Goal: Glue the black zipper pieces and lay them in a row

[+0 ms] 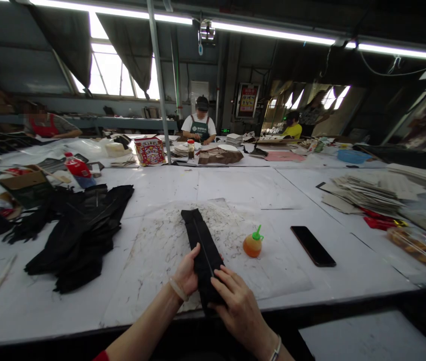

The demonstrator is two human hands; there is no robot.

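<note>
A long black fabric strip (199, 231) with a seam or zipper line down its middle lies slanted across the glue-marked sheet, its near end raised at the table edge. My left hand (187, 271) grips its left side, thumb on top and fingers underneath. On the right edge of the near end, my right hand (235, 301) holds the strip, fingertips resting on top by the centre line and thumb lower down. To the right stands a small round bottle (252, 245) of orange liquid with a green spout.
Black fabric pieces (81, 230) are heaped at left, near a red-capped bottle (79, 170) and a box (27, 185). A phone (312, 245) lies at right, before stacked grey pieces (363, 193) and a clear food pack (423, 248). Co-workers (199, 125) sit across the table.
</note>
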